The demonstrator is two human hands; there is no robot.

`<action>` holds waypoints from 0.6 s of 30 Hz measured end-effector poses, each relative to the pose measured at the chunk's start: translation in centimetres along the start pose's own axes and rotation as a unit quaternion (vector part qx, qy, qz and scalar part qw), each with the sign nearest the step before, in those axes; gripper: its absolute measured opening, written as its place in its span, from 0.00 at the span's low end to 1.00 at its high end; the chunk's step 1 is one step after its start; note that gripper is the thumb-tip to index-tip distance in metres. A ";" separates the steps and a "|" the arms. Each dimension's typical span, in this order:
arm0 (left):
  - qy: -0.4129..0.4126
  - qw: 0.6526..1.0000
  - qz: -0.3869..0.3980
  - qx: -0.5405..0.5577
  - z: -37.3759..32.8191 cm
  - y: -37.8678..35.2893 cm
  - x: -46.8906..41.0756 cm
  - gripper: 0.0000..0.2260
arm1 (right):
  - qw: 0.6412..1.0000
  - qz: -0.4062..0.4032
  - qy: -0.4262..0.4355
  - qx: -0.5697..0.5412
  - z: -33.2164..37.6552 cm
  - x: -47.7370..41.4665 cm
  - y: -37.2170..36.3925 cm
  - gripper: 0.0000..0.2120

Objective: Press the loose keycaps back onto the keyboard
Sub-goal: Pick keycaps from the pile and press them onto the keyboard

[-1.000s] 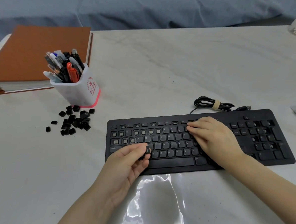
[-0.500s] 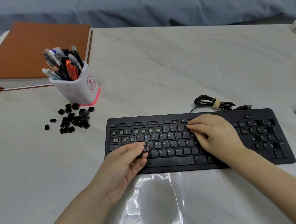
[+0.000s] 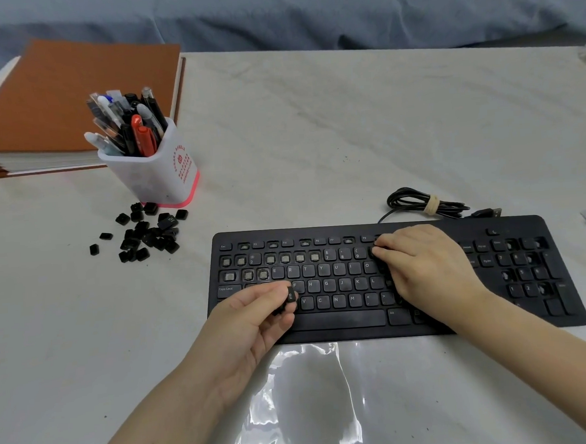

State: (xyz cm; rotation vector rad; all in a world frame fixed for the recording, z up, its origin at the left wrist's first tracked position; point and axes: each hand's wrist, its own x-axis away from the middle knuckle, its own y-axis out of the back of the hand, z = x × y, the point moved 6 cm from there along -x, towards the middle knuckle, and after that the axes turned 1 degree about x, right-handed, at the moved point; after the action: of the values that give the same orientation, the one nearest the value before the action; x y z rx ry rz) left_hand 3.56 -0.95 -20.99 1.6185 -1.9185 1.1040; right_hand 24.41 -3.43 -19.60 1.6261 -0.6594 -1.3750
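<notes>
A keycap [image 3: 290,295] was pinched in the left hand [image 3: 253,322] over the left half of the keyboard [image 3: 338,320]. The right hand [image 3: 428,268] was pressed on the number row; its grip could not be told.

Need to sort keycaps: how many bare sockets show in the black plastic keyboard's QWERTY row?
3, at its left end: bare socket, second, third beside E keycap. The right hand covers the row's other end; more may hide.
</notes>
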 end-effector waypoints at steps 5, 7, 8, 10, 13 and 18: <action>-0.001 1.000 -0.001 0.001 -0.1 0.1 0.0 0.03 | 1.000 -0.007 -0.006 -0.002 0.3 -0.2 0.2 0.13; -0.001 1.000 -0.002 0.002 -0.1 0.2 -0.1 0.03 | 1.000 -0.002 -0.010 0.003 0.2 -0.1 0.3 0.13; 0.000 1.000 -0.003 0.002 0.0 0.2 -0.1 0.03 | 1.000 0.003 -0.011 0.006 0.0 0.0 0.3 0.13; 0.002 1.000 0.000 0.002 0.0 0.2 -0.2 0.03 | 1.000 0.012 -0.015 0.014 -0.1 0.0 0.3 0.13; 0.004 1.000 0.006 0.004 0.2 0.0 -0.3 0.04 | 0.999 0.019 -0.034 0.012 0.1 0.1 0.2 0.13; 0.000 1.000 0.004 0.002 0.2 -0.4 -0.6 0.03 | 0.997 0.006 -0.076 -0.011 0.8 1.0 -0.1 0.16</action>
State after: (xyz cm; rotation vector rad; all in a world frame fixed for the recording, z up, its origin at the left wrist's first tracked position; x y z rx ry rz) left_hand 4.14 -0.71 -21.37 1.6135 -1.9258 1.1137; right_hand 23.83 -4.44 -20.15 1.5085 -0.7383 -1.5034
